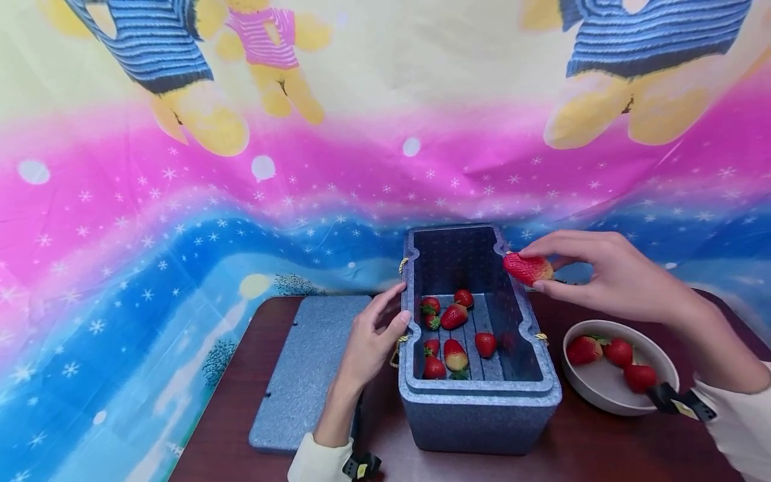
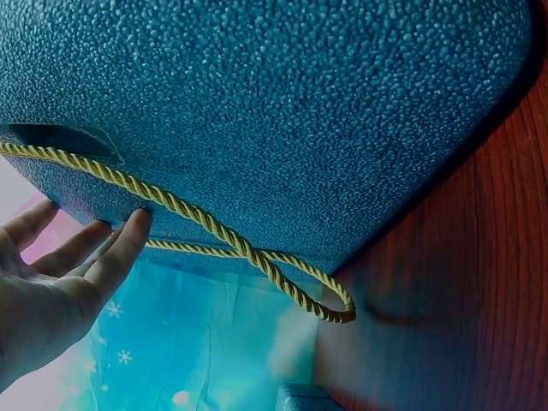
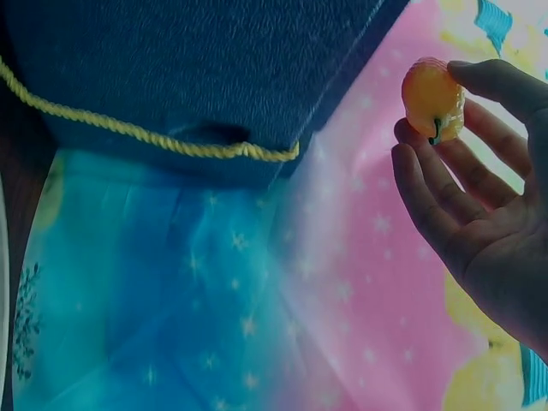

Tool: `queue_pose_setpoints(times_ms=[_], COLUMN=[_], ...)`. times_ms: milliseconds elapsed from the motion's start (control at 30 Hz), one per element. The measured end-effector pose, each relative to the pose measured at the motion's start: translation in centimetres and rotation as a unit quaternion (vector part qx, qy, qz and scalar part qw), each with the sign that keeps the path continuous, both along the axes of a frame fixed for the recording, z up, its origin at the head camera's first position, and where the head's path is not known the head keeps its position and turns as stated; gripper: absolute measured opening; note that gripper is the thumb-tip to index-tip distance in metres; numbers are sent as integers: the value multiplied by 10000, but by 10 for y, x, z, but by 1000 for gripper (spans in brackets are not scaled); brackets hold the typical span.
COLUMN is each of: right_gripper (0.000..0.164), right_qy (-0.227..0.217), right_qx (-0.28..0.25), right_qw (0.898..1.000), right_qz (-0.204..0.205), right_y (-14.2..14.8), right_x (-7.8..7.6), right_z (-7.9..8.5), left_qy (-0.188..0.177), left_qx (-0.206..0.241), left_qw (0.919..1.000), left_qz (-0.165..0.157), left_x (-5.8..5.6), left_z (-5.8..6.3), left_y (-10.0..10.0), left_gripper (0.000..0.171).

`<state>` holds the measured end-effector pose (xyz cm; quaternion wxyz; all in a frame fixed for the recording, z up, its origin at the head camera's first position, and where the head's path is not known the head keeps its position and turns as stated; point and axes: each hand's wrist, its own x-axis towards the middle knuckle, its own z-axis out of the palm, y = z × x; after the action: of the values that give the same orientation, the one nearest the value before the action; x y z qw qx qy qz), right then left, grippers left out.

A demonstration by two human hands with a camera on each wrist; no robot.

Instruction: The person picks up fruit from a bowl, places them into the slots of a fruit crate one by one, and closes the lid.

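A speckled grey-blue foam box point(image 1: 478, 408) stands lidless on the table, with several strawberries point(image 1: 454, 316) scattered on its ribbed floor. My right hand point(image 1: 608, 274) pinches another strawberry point(image 1: 527, 268) between thumb and fingers, up at the box's right rim. In the right wrist view that strawberry point(image 3: 432, 98) shows its yellowish end and a small green stem. My left hand point(image 1: 370, 338) rests its fingertips on the box's left rim, fingers fairly straight. The left wrist view has these fingers point(image 2: 120, 257) against the side wall, beside a twisted gold cord point(image 2: 214, 224).
Right of the box, a round off-white bowl point(image 1: 593, 398) holds 3 strawberries point(image 1: 619, 353). The flat foam lid point(image 1: 313, 375) lies on the dark wood table point(image 1: 223, 402) at left. A printed cloth point(image 1: 373, 154) hangs close behind. Gold cord point(image 3: 128, 128) also runs along the box's right side.
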<state>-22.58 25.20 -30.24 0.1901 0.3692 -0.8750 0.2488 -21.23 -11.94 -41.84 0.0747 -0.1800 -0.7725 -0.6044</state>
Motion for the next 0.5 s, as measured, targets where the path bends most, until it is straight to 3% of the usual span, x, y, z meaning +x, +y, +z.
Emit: queue_pose_setpoints(times_ms=[500], right_gripper=[49], right_qy=[-598], right_qx=[366], right_qw=[9962], right_qz=[508], right_y=[-38], right_x=[-28], right_z=[0], left_qy=[29], left_qx=[43], left_qw=[10000], left_qz=[0], left_x=[1], left_z=[0], left_y=[0], left_gripper=[52])
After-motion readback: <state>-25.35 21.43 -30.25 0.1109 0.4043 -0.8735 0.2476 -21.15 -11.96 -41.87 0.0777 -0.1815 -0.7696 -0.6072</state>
